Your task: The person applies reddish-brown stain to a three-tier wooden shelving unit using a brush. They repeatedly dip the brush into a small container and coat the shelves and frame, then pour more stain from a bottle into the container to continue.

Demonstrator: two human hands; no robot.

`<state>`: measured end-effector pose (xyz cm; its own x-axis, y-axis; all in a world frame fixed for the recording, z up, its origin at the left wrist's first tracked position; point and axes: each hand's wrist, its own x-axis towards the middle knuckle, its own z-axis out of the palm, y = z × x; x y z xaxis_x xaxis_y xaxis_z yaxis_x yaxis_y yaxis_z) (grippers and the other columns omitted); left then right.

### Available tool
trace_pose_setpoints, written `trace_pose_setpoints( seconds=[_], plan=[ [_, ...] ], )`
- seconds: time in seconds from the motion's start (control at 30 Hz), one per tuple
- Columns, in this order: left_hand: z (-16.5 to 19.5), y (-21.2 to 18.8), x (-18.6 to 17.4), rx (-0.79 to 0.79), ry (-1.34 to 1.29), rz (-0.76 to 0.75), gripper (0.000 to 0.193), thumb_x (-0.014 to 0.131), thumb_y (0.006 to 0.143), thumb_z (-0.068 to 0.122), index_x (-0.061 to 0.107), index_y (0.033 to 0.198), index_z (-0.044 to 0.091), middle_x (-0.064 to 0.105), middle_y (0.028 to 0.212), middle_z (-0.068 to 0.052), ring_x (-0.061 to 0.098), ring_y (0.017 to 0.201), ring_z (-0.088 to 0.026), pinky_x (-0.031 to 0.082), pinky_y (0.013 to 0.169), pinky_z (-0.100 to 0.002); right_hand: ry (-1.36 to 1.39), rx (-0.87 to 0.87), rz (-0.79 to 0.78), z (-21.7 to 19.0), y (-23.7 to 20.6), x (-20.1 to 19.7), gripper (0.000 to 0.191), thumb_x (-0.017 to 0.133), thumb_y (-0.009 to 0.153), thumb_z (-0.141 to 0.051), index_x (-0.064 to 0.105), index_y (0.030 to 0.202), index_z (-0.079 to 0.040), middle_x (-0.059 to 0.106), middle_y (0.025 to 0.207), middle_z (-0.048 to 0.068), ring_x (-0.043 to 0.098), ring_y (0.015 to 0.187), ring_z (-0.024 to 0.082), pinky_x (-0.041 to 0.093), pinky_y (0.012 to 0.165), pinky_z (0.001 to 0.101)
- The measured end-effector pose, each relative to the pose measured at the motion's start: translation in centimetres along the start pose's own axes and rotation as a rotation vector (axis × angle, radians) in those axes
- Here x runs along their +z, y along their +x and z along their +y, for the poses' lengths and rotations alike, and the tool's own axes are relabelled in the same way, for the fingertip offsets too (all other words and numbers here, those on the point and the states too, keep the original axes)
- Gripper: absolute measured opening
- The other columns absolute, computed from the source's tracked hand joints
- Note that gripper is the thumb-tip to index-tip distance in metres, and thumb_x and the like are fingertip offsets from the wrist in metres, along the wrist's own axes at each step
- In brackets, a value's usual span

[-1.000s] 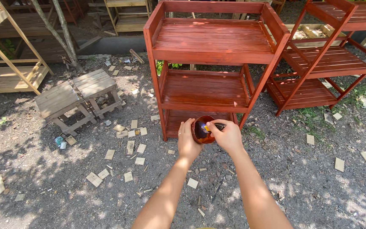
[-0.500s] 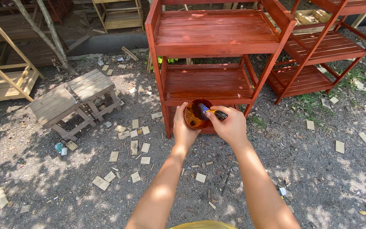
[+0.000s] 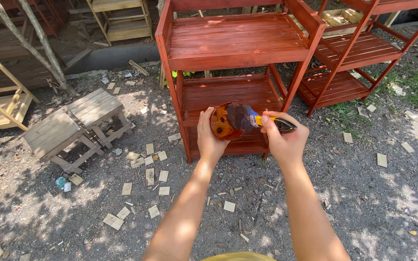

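My left hand [image 3: 210, 139] holds a small round container [image 3: 224, 122] with dark brown stain inside, tipped toward me. My right hand [image 3: 284, 140] grips a paintbrush [image 3: 262, 122] by its yellow and black handle. Its bristles rest inside the container. Both hands are held out in front of a red-brown stained wooden shelf rack [image 3: 238, 53], level with its lower shelves.
A second stained rack [image 3: 359, 53] stands at the right. Two unpainted wooden stools [image 3: 76, 125] sit at the left, with bare wood frames [image 3: 1, 101] behind them. Several small wood offcuts [image 3: 148, 176] lie scattered on the gravel ground.
Both hands have risen and come closer to the rack. The brush now lies with its bristles in the container.
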<state>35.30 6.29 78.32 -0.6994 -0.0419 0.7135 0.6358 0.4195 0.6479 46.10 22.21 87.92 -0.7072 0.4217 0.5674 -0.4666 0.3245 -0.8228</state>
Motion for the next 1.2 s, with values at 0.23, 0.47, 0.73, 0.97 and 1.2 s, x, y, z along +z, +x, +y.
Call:
trace_pose_setpoints(
  seconds=[0.23,0.47,0.73,0.97,1.2],
  plan=[
    [3.9,-1.4,7.1,-0.215,0.069,-0.420,0.133,0.101,0.044,0.014,0.030,0.157,0.016,0.055,0.132,-0.009,0.046,0.128,-0.039,0.044,0.106,-0.050,-0.128,0.178,0.109,4.1,2.7,-6.7,0.020,0.076,0.094,-0.015,0.076,0.100,0.004,0.074,0.081,0.007,0.068,0.067,0.009,0.052,0.059,0.0225],
    [8.3,-5.0,21.3,0.038,-0.133,-0.414,0.135,0.096,0.050,0.011,0.021,0.162,0.004,0.061,0.129,-0.012,0.056,0.125,-0.037,0.041,0.111,-0.050,-0.554,0.264,0.068,11.6,7.3,-17.2,0.025,0.079,0.087,-0.031,0.081,0.095,-0.008,0.075,0.071,0.004,0.070,0.063,0.012,0.053,0.059,0.0298],
    [14.6,-4.5,39.0,-0.042,-0.184,-0.473,0.129,0.094,0.048,0.009,0.028,0.159,0.009,0.061,0.136,-0.015,0.056,0.131,-0.037,0.044,0.110,-0.047,-0.761,0.200,-0.017,18.6,17.7,-31.1,0.030,0.079,0.086,-0.044,0.082,0.095,-0.015,0.072,0.068,0.007,0.070,0.062,0.023,0.052,0.059,0.0362],
    [16.1,-1.0,50.7,-0.191,-0.153,-0.428,0.122,0.096,0.049,0.012,0.033,0.153,0.009,0.060,0.135,-0.016,0.056,0.128,-0.038,0.046,0.108,-0.047,-0.912,0.361,-0.340,23.6,27.5,-38.1,0.032,0.078,0.080,-0.049,0.082,0.106,-0.029,0.074,0.070,0.008,0.072,0.066,0.023,0.055,0.064,0.0383],
    [13.3,5.8,64.6,-0.192,-0.113,-0.410,0.117,0.095,0.051,0.013,0.035,0.152,0.008,0.058,0.134,-0.017,0.054,0.128,-0.040,0.047,0.108,-0.047,-0.953,0.256,-0.406,33.5,37.8,-40.0,0.030,0.082,0.076,-0.046,0.084,0.100,-0.027,0.073,0.067,0.009,0.070,0.071,0.027,0.055,0.066,0.0398]
  ],
)
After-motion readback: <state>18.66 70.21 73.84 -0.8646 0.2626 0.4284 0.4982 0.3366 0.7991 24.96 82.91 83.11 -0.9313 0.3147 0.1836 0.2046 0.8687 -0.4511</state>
